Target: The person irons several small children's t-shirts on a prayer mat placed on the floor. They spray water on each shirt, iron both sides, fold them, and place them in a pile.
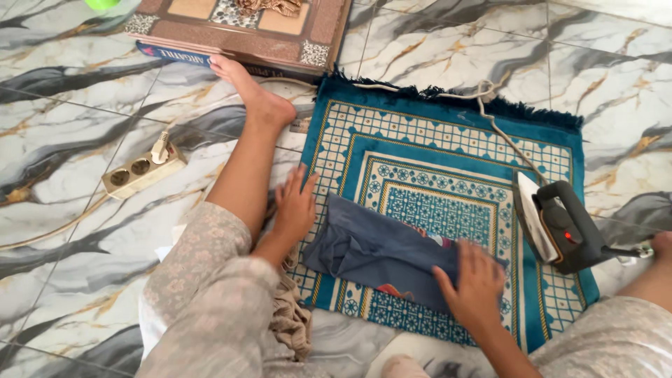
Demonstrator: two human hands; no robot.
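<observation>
A folded dark blue garment (381,252) with small red and orange printing lies on a teal patterned rug (448,154) on the floor. My left hand (294,206) lies flat at the garment's left end, fingers spread, partly on the rug. At the garment's right end my right hand (472,283) presses down flat. A black electric iron (560,227) stands upright on the rug's right side, its cord (500,136) running back over the rug's far edge.
My legs in pale patterned trousers (210,294) stretch out on both sides, my bare left foot (252,87) near a brown patterned box (245,28). A beige power strip (140,171) with a plug sits left on the marble tile floor (70,105).
</observation>
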